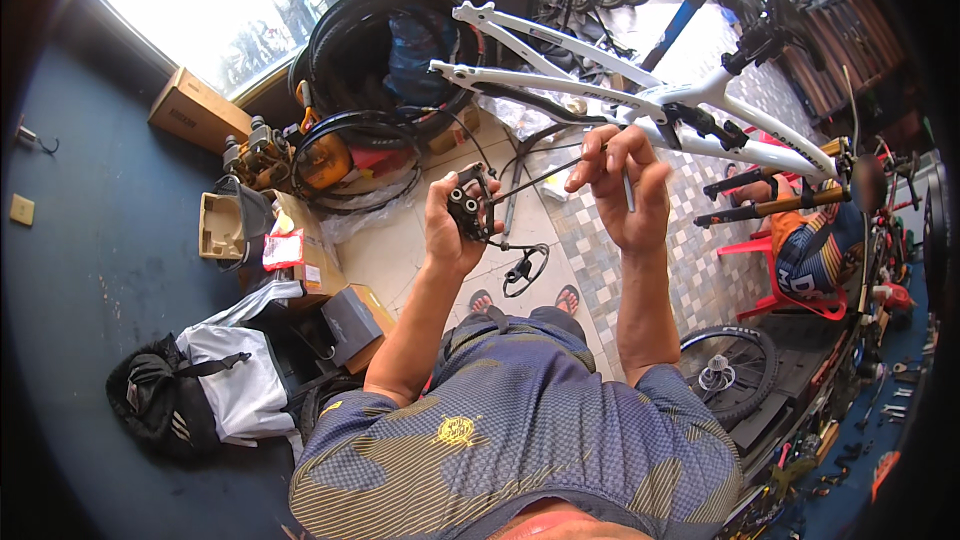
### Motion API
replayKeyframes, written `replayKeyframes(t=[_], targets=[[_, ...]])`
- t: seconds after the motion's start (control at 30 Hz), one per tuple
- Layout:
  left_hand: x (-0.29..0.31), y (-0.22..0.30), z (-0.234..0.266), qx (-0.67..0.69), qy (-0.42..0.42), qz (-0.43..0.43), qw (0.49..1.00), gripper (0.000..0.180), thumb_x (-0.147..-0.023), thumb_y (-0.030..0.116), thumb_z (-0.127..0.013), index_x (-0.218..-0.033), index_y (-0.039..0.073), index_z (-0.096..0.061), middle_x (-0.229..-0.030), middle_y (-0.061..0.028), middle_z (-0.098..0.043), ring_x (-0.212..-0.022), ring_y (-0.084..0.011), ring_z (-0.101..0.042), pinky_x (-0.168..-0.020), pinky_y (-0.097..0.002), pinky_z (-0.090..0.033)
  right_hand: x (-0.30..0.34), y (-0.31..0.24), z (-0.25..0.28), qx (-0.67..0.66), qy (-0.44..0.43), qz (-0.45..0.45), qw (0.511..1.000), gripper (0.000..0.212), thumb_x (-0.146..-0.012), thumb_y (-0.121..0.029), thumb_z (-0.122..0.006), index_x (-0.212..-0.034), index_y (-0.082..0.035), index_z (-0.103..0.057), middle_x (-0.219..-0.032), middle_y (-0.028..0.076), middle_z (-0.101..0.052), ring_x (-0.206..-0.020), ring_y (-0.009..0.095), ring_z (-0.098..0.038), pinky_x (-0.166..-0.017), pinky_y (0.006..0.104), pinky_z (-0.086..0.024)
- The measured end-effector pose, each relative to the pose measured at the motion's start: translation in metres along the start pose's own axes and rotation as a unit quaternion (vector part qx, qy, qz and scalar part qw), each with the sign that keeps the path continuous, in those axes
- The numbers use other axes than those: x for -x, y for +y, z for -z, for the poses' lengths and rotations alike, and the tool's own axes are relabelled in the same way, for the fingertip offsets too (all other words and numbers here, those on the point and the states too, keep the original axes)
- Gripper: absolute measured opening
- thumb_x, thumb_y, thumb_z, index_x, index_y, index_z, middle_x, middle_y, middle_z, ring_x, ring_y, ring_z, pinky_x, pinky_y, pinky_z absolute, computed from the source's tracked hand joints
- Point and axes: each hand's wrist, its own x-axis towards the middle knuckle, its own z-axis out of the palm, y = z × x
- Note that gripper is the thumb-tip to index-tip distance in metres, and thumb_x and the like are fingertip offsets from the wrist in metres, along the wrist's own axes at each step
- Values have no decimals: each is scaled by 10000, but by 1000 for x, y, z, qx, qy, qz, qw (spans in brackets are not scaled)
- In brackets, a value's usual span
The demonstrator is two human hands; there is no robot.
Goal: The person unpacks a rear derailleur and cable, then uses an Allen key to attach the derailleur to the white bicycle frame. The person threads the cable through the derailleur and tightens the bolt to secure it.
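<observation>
My left hand is closed around a black bicycle part with two round, light-rimmed openings on its face. From this part a thin black cable or hose runs up toward my right hand. A black looped piece hangs below it; its exact kind is unclear. My right hand is raised opposite with its fingers bent, and a thin grey rod shows between them. Whether those fingers also touch the cable cannot be made out. Beyond both hands is a white bicycle frame, raised off the floor.
Tires and cardboard boxes crowd the left side by the wall. A person sits on a red chair at right. Near my right elbow lies a wheel; tools line the right edge.
</observation>
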Motion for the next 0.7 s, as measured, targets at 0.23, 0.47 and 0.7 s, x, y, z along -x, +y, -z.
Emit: replayKeyframes(t=[0.23, 0.47, 0.7], targets=[[-4, 5, -1, 6, 10, 6, 1000, 512, -942, 480, -509, -1266, 95, -608, -1001, -74, -695, -903, -201, -637, -611, -343, -523, -2, 10, -2, -45, -13, 37, 998, 558, -1033, -471, -510, -1285, 26, -494, -1476, 364, -383, -1254, 374, -601, -1068, 439, -501], [-2, -1, -1, 6, -28, 18, 999, 510, -950, 476, -503, -1275, 95, -597, -1008, -82, -696, -916, -193, -637, -614, -349, -529, -11, 15, -9, -91, 29, 29, 995, 415, -1087, -443, -379, -1269, -96, -516, -1306, 353, -550, -939, 313, -708, -779, 351, -605], [-1, -2, 1, 9, -5, 15, 1000, 496, -958, 473, -502, -1262, 93, -600, -1008, -94, -696, -875, -172, -655, -601, -353, -550, -9, 1, 4, -184, 113, -117, 969, 427, -1037, -437, -538, -1265, -78, -493, -670, 73, -603, -465, 101, -563, -384, 237, -433]])
